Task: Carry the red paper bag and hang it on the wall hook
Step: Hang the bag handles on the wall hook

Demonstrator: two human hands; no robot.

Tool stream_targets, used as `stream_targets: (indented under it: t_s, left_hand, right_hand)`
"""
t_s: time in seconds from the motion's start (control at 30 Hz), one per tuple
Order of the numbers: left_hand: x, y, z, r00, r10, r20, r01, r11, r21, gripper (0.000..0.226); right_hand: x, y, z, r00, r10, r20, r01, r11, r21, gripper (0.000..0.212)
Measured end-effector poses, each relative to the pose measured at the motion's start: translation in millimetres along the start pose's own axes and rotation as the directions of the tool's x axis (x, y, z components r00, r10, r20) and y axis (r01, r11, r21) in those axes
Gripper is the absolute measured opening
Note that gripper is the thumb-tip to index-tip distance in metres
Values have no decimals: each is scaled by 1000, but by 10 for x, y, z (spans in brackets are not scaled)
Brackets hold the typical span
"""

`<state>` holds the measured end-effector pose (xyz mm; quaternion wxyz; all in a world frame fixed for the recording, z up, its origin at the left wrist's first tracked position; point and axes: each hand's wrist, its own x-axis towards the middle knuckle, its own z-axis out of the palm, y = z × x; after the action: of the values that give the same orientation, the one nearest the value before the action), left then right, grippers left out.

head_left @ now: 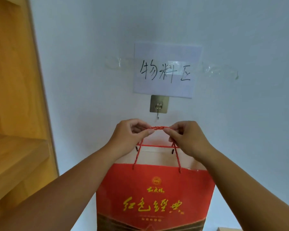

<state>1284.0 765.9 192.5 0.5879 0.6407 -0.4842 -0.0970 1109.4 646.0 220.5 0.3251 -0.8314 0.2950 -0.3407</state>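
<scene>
A red paper bag (154, 195) with gold lettering hangs in front of me by its red cord handles (158, 128). My left hand (128, 134) pinches the cords on the left and my right hand (185, 137) pinches them on the right, stretching a short span between them. A small metal wall hook (158, 112) on a square adhesive plate sits on the white wall just above that span. The cords are below the hook tip and do not touch it.
A white paper sign (165, 70) with handwritten characters is taped to the wall right above the hook. A wooden shelf unit (15, 114) stands at the left. A corner of a cardboard box (228, 229) shows at the bottom right.
</scene>
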Motion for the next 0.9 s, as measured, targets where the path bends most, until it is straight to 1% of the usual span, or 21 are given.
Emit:
stream_targets:
  t_s: [0.07,0.2,0.3,0.37,0.47,0.67,0.77,0.83,0.9]
  left_hand:
    - [175,18,8,1000,-16,-15,15,999,-39,14]
    - [426,-36,9,997,-73,-29,69,990,-122,17]
    - [551,-76,-14,993,-101,-68,88,981,-172,18]
    - [614,-93,-19,992,-99,-76,86,985,-149,18]
    - [650,-113,12,995,-80,-60,74,992,-104,19]
    - [694,-196,97,995,-38,-90,38,999,9,17]
    - [686,-267,173,994,-48,-101,51,998,25,16]
    - [636,-319,225,992,-66,-105,69,997,24,16]
    - [559,-361,272,992,-88,-94,91,995,28,18]
  right_hand:
    - [182,-6,-4,999,0,-35,0,1000,13,22]
    - [467,14,39,1000,21,-9,-20,998,60,21]
    - [589,17,127,1000,-8,-28,11,997,79,18]
    - [643,31,185,999,-18,-49,21,998,60,16]
    - [712,97,240,998,6,-55,-2,998,58,15]
    - [791,196,280,995,14,-96,-10,999,32,17]
    - [802,280,292,995,16,-94,-14,1000,15,19]
    - [749,348,300,999,-8,-53,7,1000,-15,25]
    - [668,426,303,998,-44,53,47,998,-50,30]
